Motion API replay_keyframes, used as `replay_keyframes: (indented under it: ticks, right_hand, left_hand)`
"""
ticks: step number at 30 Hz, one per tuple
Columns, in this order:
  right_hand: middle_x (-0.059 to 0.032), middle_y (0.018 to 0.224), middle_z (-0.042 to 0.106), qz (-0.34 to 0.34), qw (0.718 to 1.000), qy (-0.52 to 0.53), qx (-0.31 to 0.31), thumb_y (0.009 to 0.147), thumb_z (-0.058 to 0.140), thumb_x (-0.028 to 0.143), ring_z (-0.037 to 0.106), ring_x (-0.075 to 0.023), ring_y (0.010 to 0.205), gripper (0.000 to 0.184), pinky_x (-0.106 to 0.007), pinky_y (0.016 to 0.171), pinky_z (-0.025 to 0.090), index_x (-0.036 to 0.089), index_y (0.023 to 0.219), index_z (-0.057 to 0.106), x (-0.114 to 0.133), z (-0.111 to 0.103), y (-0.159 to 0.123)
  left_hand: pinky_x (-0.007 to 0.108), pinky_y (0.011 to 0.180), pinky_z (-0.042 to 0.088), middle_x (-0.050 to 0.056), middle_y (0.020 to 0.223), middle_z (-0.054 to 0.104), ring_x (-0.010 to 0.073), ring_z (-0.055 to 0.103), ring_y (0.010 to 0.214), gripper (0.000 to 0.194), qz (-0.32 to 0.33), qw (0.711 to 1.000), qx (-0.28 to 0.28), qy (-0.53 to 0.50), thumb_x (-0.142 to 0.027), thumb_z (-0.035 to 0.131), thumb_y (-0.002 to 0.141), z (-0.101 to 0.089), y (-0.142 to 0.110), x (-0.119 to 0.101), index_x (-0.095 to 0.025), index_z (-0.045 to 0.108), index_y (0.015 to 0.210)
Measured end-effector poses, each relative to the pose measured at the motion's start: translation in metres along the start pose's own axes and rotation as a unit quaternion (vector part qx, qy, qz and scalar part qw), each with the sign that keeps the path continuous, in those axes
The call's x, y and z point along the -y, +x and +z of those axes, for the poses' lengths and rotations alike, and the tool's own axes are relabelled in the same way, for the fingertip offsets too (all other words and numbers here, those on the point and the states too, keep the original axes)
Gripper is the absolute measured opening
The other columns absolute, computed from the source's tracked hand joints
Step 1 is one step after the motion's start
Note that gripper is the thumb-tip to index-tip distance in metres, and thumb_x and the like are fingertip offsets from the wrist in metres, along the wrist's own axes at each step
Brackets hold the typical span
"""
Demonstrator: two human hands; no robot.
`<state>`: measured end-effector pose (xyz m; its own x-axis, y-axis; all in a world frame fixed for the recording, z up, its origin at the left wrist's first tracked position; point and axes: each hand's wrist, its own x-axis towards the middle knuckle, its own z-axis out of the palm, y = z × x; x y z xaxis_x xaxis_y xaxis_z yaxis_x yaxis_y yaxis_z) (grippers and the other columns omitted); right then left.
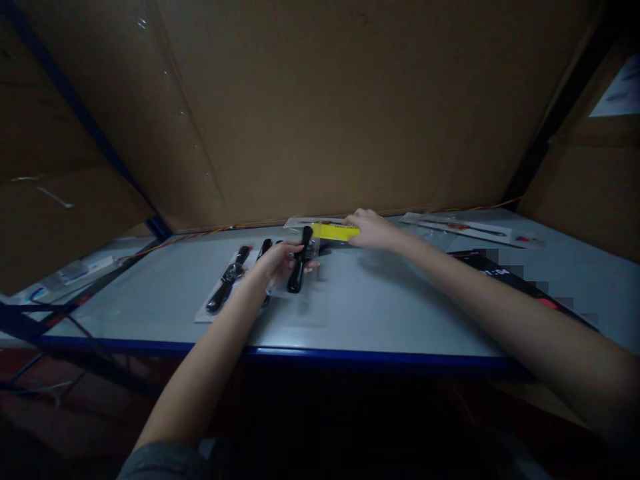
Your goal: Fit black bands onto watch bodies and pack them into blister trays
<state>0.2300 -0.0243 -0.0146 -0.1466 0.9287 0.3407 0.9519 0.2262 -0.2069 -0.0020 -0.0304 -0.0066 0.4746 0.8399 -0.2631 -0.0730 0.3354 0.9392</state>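
Left hand (279,263) is curled, fingers bent over a clear plastic pack (311,248) and right beside an upright black-handled tool (299,261) in it; can't tell if it's a firm grip, fingertips partly hidden behind the tool. Another black handle (264,249) sticks out just past the hand's knuckles. A second black-handled tool (225,280) with a metal head lies just left of the hand, on a white backing card (205,315), tilted along the card.

Right arm reaches across from the right side, right hand (373,230) nearly flat, fingers forward, fingertips (351,219) at the right end of a yellow card (335,231). Can't tell if it's pinching the card or only touching it. The yellow card sits at the back of the grey metal shelf (380,313), overlapping a pale flat pack (300,223) behind it.

All of this lies on the shelf, toward the back, left of middle. Blue front edge (320,357) runs below. Further right, a long packaged tool (460,230) lies near the back. A black box (520,280) sits at right, its print blurred. Cardboard sheet (310,113) stands behind the shelf, an orange wire (480,210) along its bottom. Grey sleeve (160,463) shows at the bottom edge.
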Motion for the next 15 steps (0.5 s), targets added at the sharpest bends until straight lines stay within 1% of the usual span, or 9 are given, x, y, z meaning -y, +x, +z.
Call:
replay_keyframes:
  ticks: [2,4,6,7,8,10,11,13,15]
  right_hand:
    - [-0.0159,0.104,0.060,-0.008,0.994,-0.100,0.044,0.067,0.060,0.024,0.056,-0.0285,0.094,0.050,-0.035,0.072,0.044,0.013,0.115,0.055,-0.011,0.003,0.005]
    - [-0.0156,0.110,0.060,-0.012,0.985,-0.143,0.099,0.067,0.059,0.023,0.057,-0.0289,0.096,0.060,-0.036,0.073,0.045,0.014,0.125,0.047,-0.014,0.007,0.008]
    - [-0.0138,0.111,0.061,-0.018,0.978,-0.162,0.131,0.070,0.054,0.022,0.058,-0.0273,0.096,0.059,-0.035,0.072,0.045,0.016,0.128,0.044,-0.011,0.009,0.010]
    - [-0.0128,0.110,0.062,-0.026,0.976,-0.172,0.134,0.072,0.052,0.021,0.059,-0.0266,0.095,0.054,-0.035,0.072,0.045,0.018,0.126,0.047,-0.009,0.008,0.011]
    - [-0.0121,0.107,0.064,-0.033,0.974,-0.184,0.127,0.073,0.050,0.019,0.060,-0.0262,0.094,0.048,-0.035,0.072,0.045,0.019,0.121,0.052,-0.008,0.007,0.011]
    - [-0.0116,0.101,0.066,-0.038,0.975,-0.196,0.095,0.074,0.048,0.017,0.061,-0.0260,0.091,0.039,-0.035,0.072,0.044,0.021,0.111,0.061,-0.007,0.003,0.012]
    - [-0.0110,0.099,0.067,-0.034,0.978,-0.191,0.071,0.074,0.047,0.015,0.061,-0.0257,0.090,0.038,-0.035,0.071,0.044,0.022,0.108,0.063,-0.008,0.001,0.014]
    - [-0.0091,0.099,0.067,-0.017,0.987,-0.158,0.021,0.074,0.046,0.013,0.061,-0.0251,0.089,0.041,-0.036,0.073,0.043,0.026,0.109,0.063,-0.013,-0.005,0.017]
    - [-0.0063,0.102,0.067,-0.015,0.993,-0.110,-0.039,0.074,0.045,0.011,0.058,-0.0249,0.095,0.045,-0.040,0.081,0.041,0.028,0.111,0.063,-0.018,-0.008,0.020]
  left_hand:
    - [0.028,0.054,0.053,0.013,0.091,0.065,0.0213,0.068,0.071,0.030,0.000,1.000,0.012,0.007,-0.010,0.055,0.080,0.000,0.000,0.001,-0.012,0.047,0.109]
    - [0.027,0.053,0.053,0.013,0.092,0.065,0.0214,0.068,0.071,0.034,0.014,1.000,0.016,0.022,-0.010,0.063,0.075,0.002,0.000,0.002,-0.012,0.048,0.105]
    - [0.028,0.054,0.054,0.013,0.093,0.065,0.0214,0.068,0.070,0.041,0.019,0.999,0.014,0.034,-0.006,0.068,0.070,0.004,-0.002,0.002,-0.014,0.046,0.105]
    - [0.029,0.055,0.054,0.013,0.093,0.064,0.0215,0.068,0.070,0.044,0.016,0.999,0.013,0.037,-0.005,0.068,0.069,0.004,-0.004,0.002,-0.014,0.045,0.106]
    - [0.029,0.055,0.053,0.013,0.093,0.064,0.0217,0.068,0.070,0.045,0.009,0.999,0.013,0.040,-0.004,0.068,0.069,0.004,-0.007,0.002,-0.014,0.045,0.107]
    - [0.029,0.055,0.053,0.013,0.092,0.065,0.0225,0.068,0.071,0.046,-0.001,0.999,0.020,0.048,-0.005,0.067,0.070,0.004,-0.017,0.003,-0.014,0.044,0.108]
    - [0.030,0.057,0.054,0.012,0.091,0.065,0.0235,0.068,0.072,0.047,0.001,0.998,0.023,0.050,-0.006,0.068,0.069,0.004,-0.023,0.004,-0.014,0.044,0.109]
    - [0.032,0.059,0.054,0.010,0.088,0.065,0.0252,0.068,0.074,0.050,0.009,0.999,0.018,0.049,-0.007,0.069,0.068,0.002,-0.040,0.007,-0.014,0.044,0.111]
    - [0.033,0.059,0.055,0.010,0.091,0.065,0.0263,0.068,0.077,0.054,0.009,0.999,0.004,0.046,-0.009,0.070,0.067,0.000,-0.059,0.012,-0.016,0.044,0.114]
